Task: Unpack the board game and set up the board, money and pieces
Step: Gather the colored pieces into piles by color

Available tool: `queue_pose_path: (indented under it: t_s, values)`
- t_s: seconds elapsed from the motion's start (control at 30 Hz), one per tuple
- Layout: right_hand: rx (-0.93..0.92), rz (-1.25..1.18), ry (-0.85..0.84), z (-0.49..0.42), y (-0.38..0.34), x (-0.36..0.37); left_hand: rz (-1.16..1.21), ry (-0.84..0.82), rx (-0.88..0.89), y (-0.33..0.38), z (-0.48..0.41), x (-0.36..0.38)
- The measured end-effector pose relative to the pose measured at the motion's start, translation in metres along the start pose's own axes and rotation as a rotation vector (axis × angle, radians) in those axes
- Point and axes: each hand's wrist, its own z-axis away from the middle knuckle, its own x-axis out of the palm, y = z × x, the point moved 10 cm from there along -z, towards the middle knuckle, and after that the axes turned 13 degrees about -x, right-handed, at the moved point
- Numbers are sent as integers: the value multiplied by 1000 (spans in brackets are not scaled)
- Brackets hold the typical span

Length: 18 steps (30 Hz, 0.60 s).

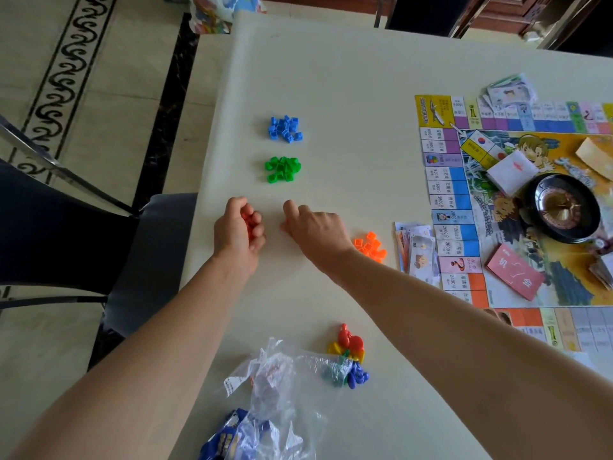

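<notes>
Head view, and from my end of the link I take it by size. The pale table [331, 78] fills most of the picture, with a dark chair [66, 234] drawn up at its left edge. The game board [464, 180] lies unfolded and flat at the right (stiff card, I judge, best slid by an edge if shifted at all). On it sit a black roulette wheel [564, 210], a white card deck [512, 171] and a red card deck [515, 275].

Banknotes [416, 250] lie fanned against the board's left edge. They look like thin paper that would slip and scatter, so I would press them flat and square them up rather than pinch. Near the bottom a crumpled clear plastic bag [275, 386] lies slack, with a heap of mixed-colour pawns [348, 356] touching its right side.

Then the small stuff, sorted in piles: blue houses [285, 128] farthest off, green houses [283, 169] nearer, orange houses [371, 246] just beside the right wrist. The left hand [237, 229] curls round a clutch of red houses [247, 224], nearer than the green pile. The right hand [315, 230], just beside it, bends its fingers down to the tabletop. I see a reddish glint under the tips but cannot tell whether they pinch a piece.

These houses look light, hard and smooth, likely to skitter. I would take one by its side walls or sweep several together. The orange pile beside the right forearm, and the bag and pawns between the forearms, are what a careless pull-back could scatter.
</notes>
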Motion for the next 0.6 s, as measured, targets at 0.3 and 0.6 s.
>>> queue_pose_path:
  t_s: [0.3,0.6]
  values:
    - [683,-1377,253,20,57,5,3,-10,-31,-3,15,20]
    - [908,-2087,300,82,91,-38,-105,-55,-161,-54,57,101]
